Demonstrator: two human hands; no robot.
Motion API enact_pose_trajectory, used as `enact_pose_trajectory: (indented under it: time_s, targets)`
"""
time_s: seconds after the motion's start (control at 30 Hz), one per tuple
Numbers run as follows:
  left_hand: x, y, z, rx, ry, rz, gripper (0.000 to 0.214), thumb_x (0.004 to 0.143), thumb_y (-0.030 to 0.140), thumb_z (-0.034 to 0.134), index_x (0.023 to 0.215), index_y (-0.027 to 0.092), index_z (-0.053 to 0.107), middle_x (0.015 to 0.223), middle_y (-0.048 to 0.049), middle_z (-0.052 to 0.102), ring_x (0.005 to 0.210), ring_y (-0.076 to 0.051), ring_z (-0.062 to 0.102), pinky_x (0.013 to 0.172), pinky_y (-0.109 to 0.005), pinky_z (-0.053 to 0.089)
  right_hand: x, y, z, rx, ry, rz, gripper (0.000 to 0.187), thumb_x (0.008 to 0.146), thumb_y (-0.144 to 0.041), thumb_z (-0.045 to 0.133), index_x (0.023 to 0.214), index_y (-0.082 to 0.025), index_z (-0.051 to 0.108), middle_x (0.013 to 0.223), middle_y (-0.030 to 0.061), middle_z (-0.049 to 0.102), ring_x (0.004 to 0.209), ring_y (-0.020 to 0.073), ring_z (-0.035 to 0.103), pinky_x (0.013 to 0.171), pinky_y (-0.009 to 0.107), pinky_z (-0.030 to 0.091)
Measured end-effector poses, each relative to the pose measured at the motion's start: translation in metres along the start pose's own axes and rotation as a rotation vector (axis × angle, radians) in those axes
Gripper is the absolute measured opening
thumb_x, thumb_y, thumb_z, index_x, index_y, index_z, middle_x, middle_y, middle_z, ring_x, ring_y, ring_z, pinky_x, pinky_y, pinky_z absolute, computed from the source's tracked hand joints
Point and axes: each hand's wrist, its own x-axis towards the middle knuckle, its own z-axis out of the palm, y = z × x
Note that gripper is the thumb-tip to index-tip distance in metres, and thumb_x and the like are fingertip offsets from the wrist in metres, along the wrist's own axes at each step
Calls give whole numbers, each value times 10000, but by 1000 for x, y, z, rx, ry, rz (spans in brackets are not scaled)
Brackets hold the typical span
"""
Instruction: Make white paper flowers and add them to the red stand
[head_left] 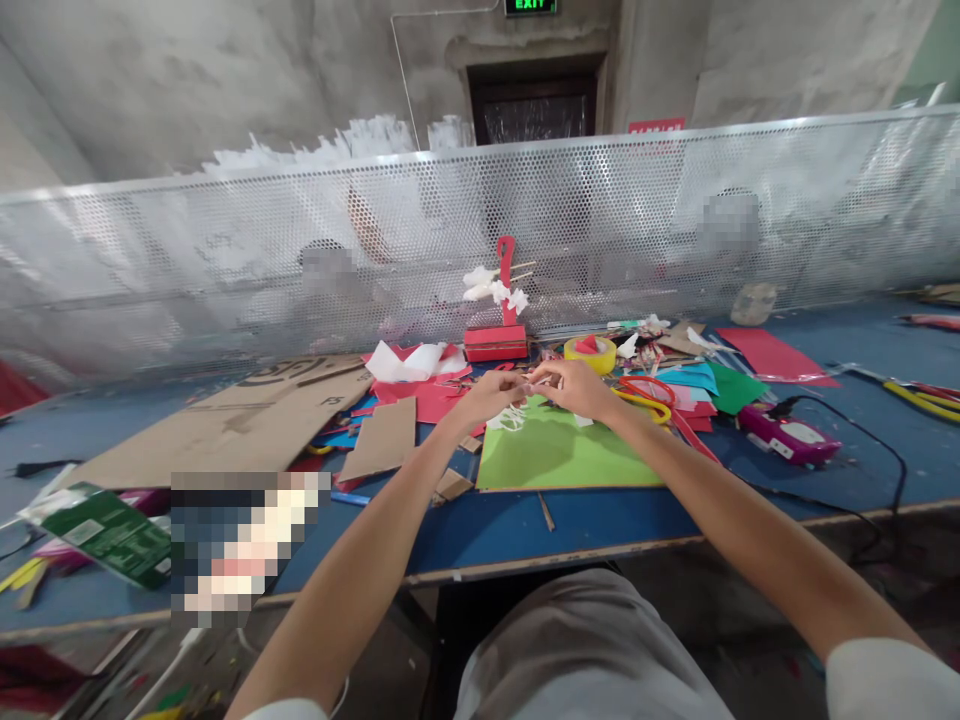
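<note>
We are holding our left hand (pixel 489 393) and right hand (pixel 579 385) fingertip to fingertip above the far edge of the green card sheet (pixel 570 455). Both are pinching, fingers nearly closed, a small pale paper scrap (pixel 534 382) that is hanging between them, just in front of the yellow tape roll (pixel 591 353). We are judging the scrap to be feather-light, soft and easy to tear or crease, so we are favouring a gentle hold at its two ends with thumb and forefinger tips rather than a squeeze across the middle. More white scraps (pixel 511 420) are lying on the card below. As for writing, we are reading only "EXIT" on the green sign (pixel 530 6) over the doorway; the dark print on the cardboard (pixel 225 420) and on the green packet (pixel 105 530) at our left is showing too small to make out
</note>
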Motion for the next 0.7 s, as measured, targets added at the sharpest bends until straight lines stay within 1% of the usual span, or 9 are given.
enact_pose_trajectory:
  time_s: [0.13, 0.3, 0.4, 0.53, 0.7]
  targets:
    - [0, 1, -1, -11, 24, -15, 288, 800, 410, 649, 797, 123, 676, 665, -28, 631, 596, -113, 538, 593, -237, 402, 0, 0, 1, 15, 1, -4, 175, 845, -337, 657, 905, -181, 713, 719, 33, 693, 629, 143, 605, 631, 255, 417]
    - [-1, 4, 0, 7, 22, -19, 282, 817, 397, 631, 807, 118, 675, 689, -38, 648, 607, -111, 541, 593, -232, 401, 1, 3, 1, -62, -6, -23, 94, 859, -249, 637, 911, -186, 683, 803, 31, 707, 688, 141, 613, 657, 248, 410]
    - [-2, 5, 0, 4, 24, -12, 291, 806, 406, 638, 807, 117, 670, 694, -40, 652, 612, -114, 544, 595, -233, 404, 1, 5, 2, -97, -13, -21, 100, 875, -245, 619, 932, -188, 678, 832, 37, 710, 717, 151, 617, 658, 249, 401]
    - [-1, 2, 0, 14, 24, -8, 293, 803, 410, 620, 819, 122, 670, 697, -39, 648, 611, -116, 537, 595, -238, 405, 2, 7, 4, -129, -3, -18, 114, 890, -244, 599, 927, -184, 688, 792, 36, 703, 697, 154, 606, 648, 248, 381]
    - [0, -2, 0, 22, 25, 0, 342, 790, 463, 632, 810, 124, 671, 711, -46, 646, 617, -118, 526, 596, -241, 402, 3, 9, 4, -134, 8, -20, 192, 904, -333, 606, 892, -173, 711, 761, 37, 702, 672, 148, 591, 624, 242, 349]
